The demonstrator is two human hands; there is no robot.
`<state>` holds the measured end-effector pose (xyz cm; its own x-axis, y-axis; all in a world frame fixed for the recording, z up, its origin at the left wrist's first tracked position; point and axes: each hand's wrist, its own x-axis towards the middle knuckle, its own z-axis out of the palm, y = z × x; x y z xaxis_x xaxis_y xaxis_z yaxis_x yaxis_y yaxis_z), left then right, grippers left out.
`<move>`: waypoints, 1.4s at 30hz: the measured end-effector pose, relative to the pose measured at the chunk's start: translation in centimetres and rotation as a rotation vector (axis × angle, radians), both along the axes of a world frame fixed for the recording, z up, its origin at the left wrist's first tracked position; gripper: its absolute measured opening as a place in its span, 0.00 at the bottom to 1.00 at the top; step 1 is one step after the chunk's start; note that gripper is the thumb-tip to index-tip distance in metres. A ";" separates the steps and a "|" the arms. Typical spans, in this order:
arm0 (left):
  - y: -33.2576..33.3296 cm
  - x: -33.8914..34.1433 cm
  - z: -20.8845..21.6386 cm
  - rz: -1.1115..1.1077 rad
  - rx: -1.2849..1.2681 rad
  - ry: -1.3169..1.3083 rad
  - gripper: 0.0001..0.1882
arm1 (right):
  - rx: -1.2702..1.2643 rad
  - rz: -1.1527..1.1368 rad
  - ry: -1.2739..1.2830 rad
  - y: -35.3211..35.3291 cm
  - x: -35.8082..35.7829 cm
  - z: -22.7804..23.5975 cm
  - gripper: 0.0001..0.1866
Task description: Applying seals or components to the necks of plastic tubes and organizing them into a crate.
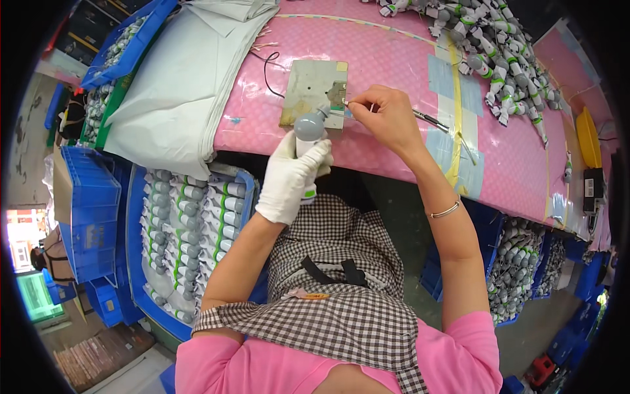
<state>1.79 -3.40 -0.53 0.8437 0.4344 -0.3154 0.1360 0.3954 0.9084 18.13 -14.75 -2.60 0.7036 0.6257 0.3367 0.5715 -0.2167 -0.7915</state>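
Note:
My left hand [295, 174], in a white glove, is wrapped around a small device [310, 126] with a grey ball-shaped head, a white body and a green band. Its head points up, in front of the near edge of a flat metal block [308, 77]. My bare right hand [388, 121] is closed in a pinch at the block's right side; whatever tiny thing lies between thumb and forefinger is too small to name. A thin dark pen-like tool [432, 120] extends on the right beside that hand; I cannot tell whether the hand touches it.
Pink padded sheeting covers the table [262, 125]. Similar devices are heaped [505, 65] at the far right. A blue crate [134, 217] with rows of them stands at the left below the table; another blue bin [433, 272] is at right. White sheets [177, 79] drape the left end.

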 end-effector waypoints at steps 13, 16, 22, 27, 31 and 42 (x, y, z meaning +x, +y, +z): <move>3.3 2.0 0.7 -0.198 -0.162 -0.076 0.13 | -0.366 0.167 0.263 1.5 3.2 3.7 0.08; 3.2 2.0 0.5 -0.158 -0.218 -0.085 0.14 | -0.389 0.196 0.443 1.8 3.4 3.8 0.08; 3.4 2.1 -0.1 -0.151 -0.225 -0.161 0.13 | -0.334 0.165 0.349 2.0 3.3 2.9 0.09; 3.1 2.3 -0.2 -0.166 -0.220 -0.181 0.15 | -0.351 0.181 0.473 1.8 3.3 4.3 0.10; 3.2 1.3 -0.3 -0.178 -0.572 -0.180 0.21 | -0.366 -0.270 -0.375 0.8 -0.7 5.0 0.10; 3.6 -2.3 0.0 0.091 -1.060 -0.480 0.23 | 0.601 -0.091 -0.105 0.5 -14.5 -0.4 0.21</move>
<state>-0.54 0.23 -0.57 0.9541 0.2102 -0.2135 -0.2003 0.9774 0.0674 3.63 -14.29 -3.00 0.6896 0.2440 0.6818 0.6529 0.1979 -0.7312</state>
